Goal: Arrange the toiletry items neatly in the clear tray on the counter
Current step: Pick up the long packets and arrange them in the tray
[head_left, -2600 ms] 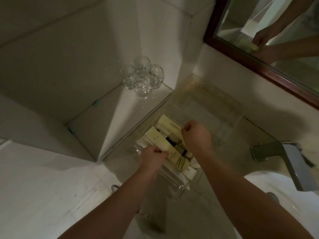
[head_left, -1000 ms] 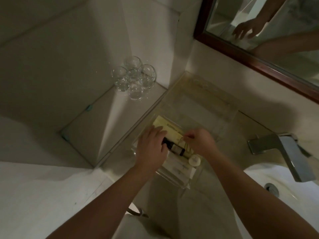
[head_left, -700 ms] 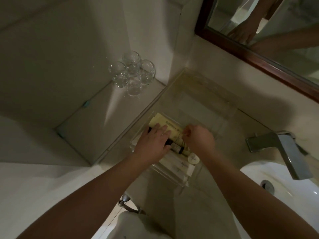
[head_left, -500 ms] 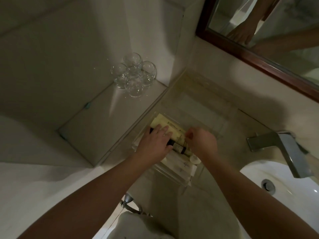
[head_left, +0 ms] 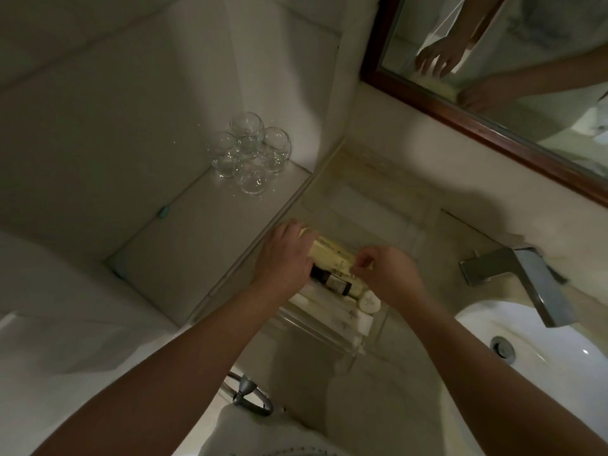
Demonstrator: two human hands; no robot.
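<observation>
A clear tray (head_left: 324,334) stands on the counter beside the sink. Inside it lie pale yellow boxes (head_left: 332,255), a dark small bottle (head_left: 330,283), white packets (head_left: 339,315) and a round white item (head_left: 369,301). My left hand (head_left: 284,260) grips the left end of the yellow boxes. My right hand (head_left: 386,269) pinches their right end. The far part of the tray (head_left: 378,205) holds nothing I can make out.
Several clear glasses (head_left: 250,153) stand clustered on a ledge at the back left. A metal faucet (head_left: 523,274) juts over the white sink (head_left: 533,350) on the right. A wood-framed mirror (head_left: 487,126) hangs above. A towel ring (head_left: 248,394) sits below the counter.
My left hand has slid from the dark bottle up to the left end of the yellow boxes. My right hand stays at their right end. The boxes look squared up together.
</observation>
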